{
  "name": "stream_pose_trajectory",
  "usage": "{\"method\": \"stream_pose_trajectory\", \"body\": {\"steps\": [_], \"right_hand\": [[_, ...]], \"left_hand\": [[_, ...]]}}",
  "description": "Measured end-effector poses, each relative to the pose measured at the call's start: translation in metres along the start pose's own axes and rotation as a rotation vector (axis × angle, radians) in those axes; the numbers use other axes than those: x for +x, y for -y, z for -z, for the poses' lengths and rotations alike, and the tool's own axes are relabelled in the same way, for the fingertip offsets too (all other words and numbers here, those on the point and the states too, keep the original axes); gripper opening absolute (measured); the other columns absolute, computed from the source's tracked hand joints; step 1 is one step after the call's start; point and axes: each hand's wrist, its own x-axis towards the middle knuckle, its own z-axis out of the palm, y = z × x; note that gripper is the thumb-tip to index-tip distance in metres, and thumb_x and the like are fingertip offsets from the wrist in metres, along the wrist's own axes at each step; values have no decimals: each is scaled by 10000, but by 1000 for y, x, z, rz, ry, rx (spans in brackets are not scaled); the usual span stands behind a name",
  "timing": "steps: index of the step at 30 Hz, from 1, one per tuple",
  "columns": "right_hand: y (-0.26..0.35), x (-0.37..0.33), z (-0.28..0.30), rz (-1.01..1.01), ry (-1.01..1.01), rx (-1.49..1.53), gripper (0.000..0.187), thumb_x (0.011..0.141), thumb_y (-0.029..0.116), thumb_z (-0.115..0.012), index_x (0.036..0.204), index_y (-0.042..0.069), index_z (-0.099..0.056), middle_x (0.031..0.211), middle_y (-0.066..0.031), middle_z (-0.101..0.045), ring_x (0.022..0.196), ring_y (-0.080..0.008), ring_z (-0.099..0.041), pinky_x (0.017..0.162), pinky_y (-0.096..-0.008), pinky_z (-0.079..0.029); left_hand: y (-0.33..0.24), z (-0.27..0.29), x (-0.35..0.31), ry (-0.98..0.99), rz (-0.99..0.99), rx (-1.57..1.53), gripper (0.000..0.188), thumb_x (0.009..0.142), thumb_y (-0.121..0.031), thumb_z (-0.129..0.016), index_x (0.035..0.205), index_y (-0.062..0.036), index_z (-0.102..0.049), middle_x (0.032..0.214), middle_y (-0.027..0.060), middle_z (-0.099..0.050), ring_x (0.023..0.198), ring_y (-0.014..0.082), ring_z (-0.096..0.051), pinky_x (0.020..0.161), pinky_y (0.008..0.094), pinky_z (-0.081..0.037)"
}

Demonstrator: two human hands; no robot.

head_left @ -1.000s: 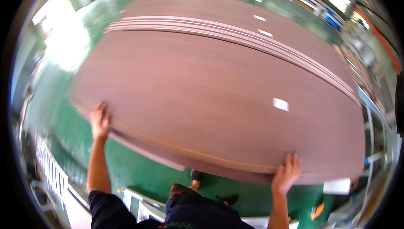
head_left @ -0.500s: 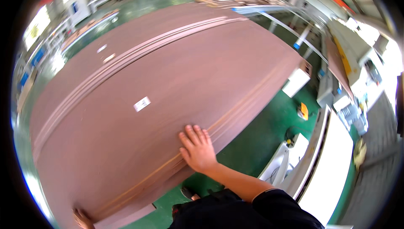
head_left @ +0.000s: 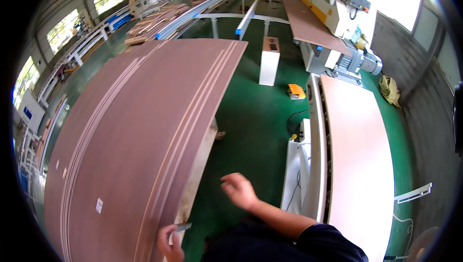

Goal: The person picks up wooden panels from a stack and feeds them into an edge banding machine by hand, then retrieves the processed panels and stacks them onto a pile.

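A large stack of brown boards (head_left: 140, 103) with stepped edges fills the left side. My left hand (head_left: 170, 245) is at the stack's near right edge, its fingers bent. A small flat grey piece (head_left: 183, 227) sticks out from those fingers; its kind is not clear. My right hand (head_left: 239, 192) hangs in the air over the green floor, between the stack and a machine. Its fingers are loosely bent, with nothing visible in them. A small white label (head_left: 99, 205) lies on the top board.
To the right, a long machine bed (head_left: 359, 151) bears a pale top. Ahead stand a white box-shaped post (head_left: 269, 62), an orange foot pedal (head_left: 296, 91) on the floor and a roller frame (head_left: 246, 17). A large machine (head_left: 325, 1) holds a brown board (head_left: 313, 26).
My view has turned to the right. My right hand has lifted off the stack's top, where it lay flat. The grey piece now shows at my left hand.
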Motion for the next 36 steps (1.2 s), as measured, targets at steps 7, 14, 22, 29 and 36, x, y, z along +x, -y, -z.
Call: {"method": "stream_pose_trajectory", "body": {"steps": [7, 14, 22, 29, 36], "right_hand": [[-123, 25, 202, -528, -627, 595, 155, 948, 131, -561, 1022, 14, -632, 863, -90, -675, 774, -173, -640, 714, -304, -503], [-164, 10, 272, -612, -901, 782, 136, 936, 146, -553, 996, 35, -605, 801, -108, -658, 697, -224, -650, 641, -341, -530], [-249, -29, 358, -500, -1125, 1064, 256, 940, 201, -514, 1100, 3, -546, 849, -130, -609, 738, -277, -616, 675, -380, -515], [-224, 82, 416, -678, -1340, 843, 396, 973, 255, -499, 1247, -30, -489, 1016, -182, -604, 882, -354, -622, 808, -475, -545], [-237, 171, 437, -564, -1212, 1032, 372, 1006, 257, -475, 1244, -25, -426, 1127, -216, -546, 969, -403, -593, 869, -535, -540]], "left_hand": [[-15, -166, 117, 501, -42, -324, 258, 1007, -119, -561, 1228, 15, -555, 1058, 149, -694, 926, 172, -675, 844, 312, -542], [-97, -303, 276, 818, 416, -654, 381, 1045, -332, -463, 1290, -40, -465, 1171, 177, -651, 948, 264, -675, 862, 401, -540], [-185, -501, 467, 827, 557, -799, 697, 964, -506, -547, 1372, 28, -361, 1196, 188, -590, 1011, 314, -656, 879, 480, -548], [-270, -632, 560, 882, 459, -790, 935, 902, -587, -609, 1493, 42, -250, 1353, 236, -480, 1055, 330, -644, 843, 464, -565], [-302, -700, 573, 1045, 413, -777, 764, 862, -573, -674, 1337, 2, -507, 1291, 172, -605, 1245, 263, -551, 1007, 492, -477]]}}
